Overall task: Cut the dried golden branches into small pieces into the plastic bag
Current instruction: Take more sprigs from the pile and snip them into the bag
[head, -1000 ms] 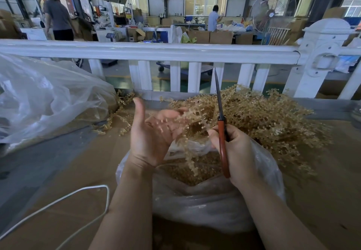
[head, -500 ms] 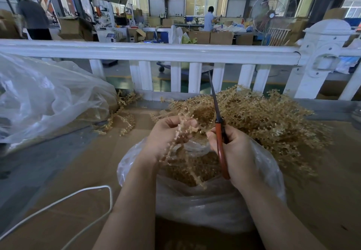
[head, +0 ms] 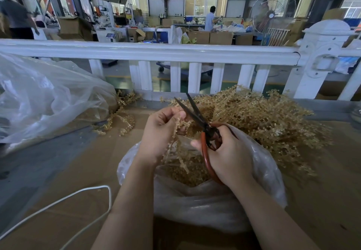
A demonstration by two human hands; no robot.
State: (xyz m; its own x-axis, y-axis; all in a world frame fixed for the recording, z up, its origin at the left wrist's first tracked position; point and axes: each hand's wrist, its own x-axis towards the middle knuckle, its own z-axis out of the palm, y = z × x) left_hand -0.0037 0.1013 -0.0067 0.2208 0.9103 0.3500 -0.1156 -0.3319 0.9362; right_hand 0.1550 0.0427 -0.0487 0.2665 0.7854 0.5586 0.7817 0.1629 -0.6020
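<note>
Two heaps beside the plastic bag [head: 205, 201]: golden branches [head: 263, 120], clear sacks [head: 45, 101].

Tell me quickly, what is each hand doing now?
Left hand: pinches a golden branch.
Right hand: grips the scissors, blades open.

Beyond the white plastic railing [head: 148, 51] in front of me stretched a warehouse floor: brown cardboard boxes [head: 211, 37], a tall round pedestal fan [head: 271, 15] far right, bright windows [head: 207, 1] behind.
</note>
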